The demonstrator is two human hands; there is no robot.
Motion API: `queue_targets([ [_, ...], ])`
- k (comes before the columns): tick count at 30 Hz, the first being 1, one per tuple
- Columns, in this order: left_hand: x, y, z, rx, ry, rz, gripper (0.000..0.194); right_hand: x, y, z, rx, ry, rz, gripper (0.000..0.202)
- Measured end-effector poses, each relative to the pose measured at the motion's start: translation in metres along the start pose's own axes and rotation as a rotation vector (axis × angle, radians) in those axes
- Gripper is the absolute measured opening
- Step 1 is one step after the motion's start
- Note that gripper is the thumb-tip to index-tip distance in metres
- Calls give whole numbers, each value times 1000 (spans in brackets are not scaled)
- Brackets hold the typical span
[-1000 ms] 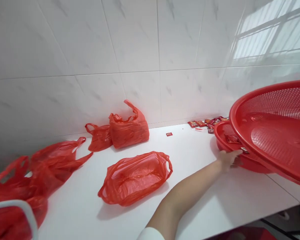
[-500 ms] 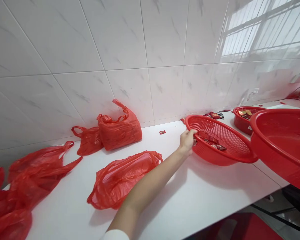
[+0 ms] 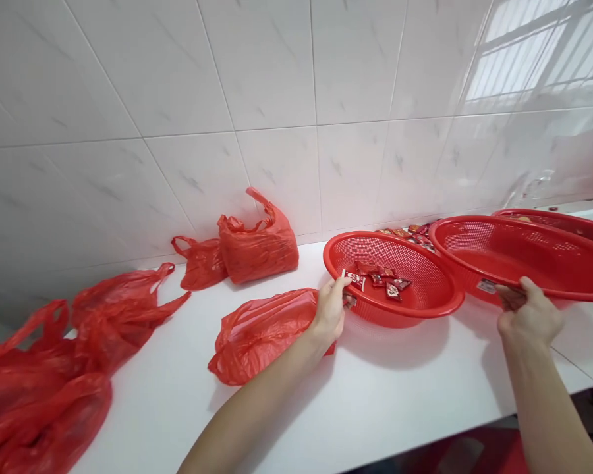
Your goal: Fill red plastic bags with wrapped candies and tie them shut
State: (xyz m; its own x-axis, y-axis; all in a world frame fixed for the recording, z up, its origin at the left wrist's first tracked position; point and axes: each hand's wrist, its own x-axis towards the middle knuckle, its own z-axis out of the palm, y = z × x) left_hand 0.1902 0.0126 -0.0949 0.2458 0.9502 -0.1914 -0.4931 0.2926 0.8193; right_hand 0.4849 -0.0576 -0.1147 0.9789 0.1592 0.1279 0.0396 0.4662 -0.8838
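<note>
Red perforated plastic forms the left basket [image 3: 429, 289], extending rightward from the left hand [image 3: 330, 308], which we observe closed on its near-left rim. Small packets [image 3: 394, 291] lie inside, right of that hand. We see the right hand [image 3: 531, 315] gripping the right basket [image 3: 499, 253] at its near rim.

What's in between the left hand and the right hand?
From the left hand to the right hand, the head view shows a basket holding red packets, then part of a second basket.

Glossy white wall tiles [image 3: 271, 66], grey-veined; bright window reflection [image 3: 518, 66] upper right; white tabletop [image 3: 400, 401] below
</note>
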Motion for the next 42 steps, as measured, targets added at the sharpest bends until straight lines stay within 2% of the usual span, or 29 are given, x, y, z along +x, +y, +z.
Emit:
queue_targets([
  [3, 2, 5, -9, -6, 16, 12, 26, -17, 2, -4, -33, 5, 181, 30],
  [5, 2, 8, -14, -6, 22, 14, 26, -29, 0, -10, -96, -85, 307, 17],
  [7, 1, 8, -17, -3, 25, 8, 25, -39, -2, -14, -213, -229, 459, 11],
  [10, 0, 7, -19, 3, 22, -12, 24, -48, -6, -15, -357, -387, 618, 29],
  [12, 0, 6, -21, 12, 13, -31, 23, -52, -8, -12, -369, -431, 608, 37],
  [16, -5, 15, -30, 43, -4, -88, 20, -63, -9, -1, -363, -536, 539, 30],
  [19, -15, 31, -40, 141, -66, -131, 15, -75, -7, 7, -269, -598, 629, 42],
  [21, -25, 44, -49, 257, -139, -109, 14, -83, -4, 14, -196, -634, 653, 46],
  [24, -42, 65, -66, 510, -211, -17, 30, -96, 4, 23, -126, -672, 607, 47],
  [26, -53, 79, -83, 747, -212, 107, 27, -104, 12, 26, -91, -672, 586, 49],
  [28, -64, 90, -103, 1020, -158, 345, 24, -112, 20, 24, -83, -693, 615, 50],
  [30, -74, 100, -124, 1284, -72, 612, 25, -120, 28, 19, -114, -768, 695, 52],
  [31, -79, 104, -134, 1405, -27, 700, 26, -124, 32, 16, -142, -822, 743, 55],
  [32, -84, 108, -143, 1520, 6, 721, 27, -128, 35, 14, -168, -886, 791, 57],
  [33, -89, 111, -152, 1620, 32, 679, 28, -132, 37, 13, -187, -940, 829, 59],
  [35, -97, 116, -165, 1754, 59, 453, 31, -138, 39, 16, -207, -990, 877, 61],
  [38, -103, 118, -178, 1787, 58, 116, 43, -146, 37, 29, -263, -927, 903, 55],
  [40, -100, 115, -183, 1754, 35, 57, 49, -150, 35, 39, -307, -865, 913, 43],
  [42, -93, 111, -184, 1692, 0, 101, 50, -154, 33, 48, -311, -813, 920, 25],
])
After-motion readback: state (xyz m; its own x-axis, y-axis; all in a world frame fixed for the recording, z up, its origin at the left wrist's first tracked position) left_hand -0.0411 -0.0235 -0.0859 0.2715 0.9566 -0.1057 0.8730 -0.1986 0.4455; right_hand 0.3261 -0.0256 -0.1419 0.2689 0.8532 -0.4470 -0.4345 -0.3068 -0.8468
